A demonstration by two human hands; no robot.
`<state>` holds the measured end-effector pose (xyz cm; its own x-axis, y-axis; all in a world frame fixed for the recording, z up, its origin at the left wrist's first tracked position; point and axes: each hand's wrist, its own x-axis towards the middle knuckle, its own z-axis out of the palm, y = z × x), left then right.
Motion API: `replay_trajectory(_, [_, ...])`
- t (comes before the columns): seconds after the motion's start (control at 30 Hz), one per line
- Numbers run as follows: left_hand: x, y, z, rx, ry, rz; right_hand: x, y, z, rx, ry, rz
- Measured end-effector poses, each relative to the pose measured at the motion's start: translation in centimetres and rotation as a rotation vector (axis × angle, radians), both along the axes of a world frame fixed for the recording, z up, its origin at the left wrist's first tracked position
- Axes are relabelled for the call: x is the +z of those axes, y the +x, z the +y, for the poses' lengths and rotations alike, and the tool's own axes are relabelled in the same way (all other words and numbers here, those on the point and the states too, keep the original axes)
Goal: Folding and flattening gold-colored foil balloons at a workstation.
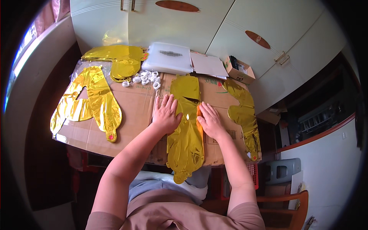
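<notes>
A flat gold foil balloon lies lengthwise before me on a cardboard sheet, its rounded near end hanging past the edge. My left hand rests flat along its left side, fingers spread, the thumb side on the foil. At its right edge lies my right hand, fingers stretched out, beside an orange strip along the foil. Neither hand grips anything. To the left is a gold foil balloon shaped like a letter A. Another gold foil balloon with a wavy outline lies to the right.
At the back left are more folded gold foil balloons and several small white ribbon coils. A translucent plastic bag stack, a grey-brown card and a small open box stand against pale cabinets. A wooden chair is at the lower right.
</notes>
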<state>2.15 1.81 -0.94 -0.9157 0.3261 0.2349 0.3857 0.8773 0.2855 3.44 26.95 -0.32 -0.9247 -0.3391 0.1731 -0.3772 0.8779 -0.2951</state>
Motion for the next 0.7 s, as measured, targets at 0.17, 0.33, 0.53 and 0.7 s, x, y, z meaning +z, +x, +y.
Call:
replay_trajectory(0.17, [-0.3,0.1,-0.2,0.005,0.020,0.014,0.5,0.3,-0.8,-0.009,0.110,-0.024])
replay_trajectory(0.33, [-0.4,0.0,-0.1,0.002,0.024,0.032,0.5,0.6,-0.7,0.019,-0.092,0.140])
replay_trajectory(0.53, [-0.9,-0.1,-0.1,0.002,0.024,0.054,5.4,-1.1,-2.9,0.214,-0.087,0.113])
replay_trajectory(0.7, [-0.7,-0.2,0.0,0.002,0.030,0.049,4.1,-2.5,-4.3,0.254,-0.009,-0.019])
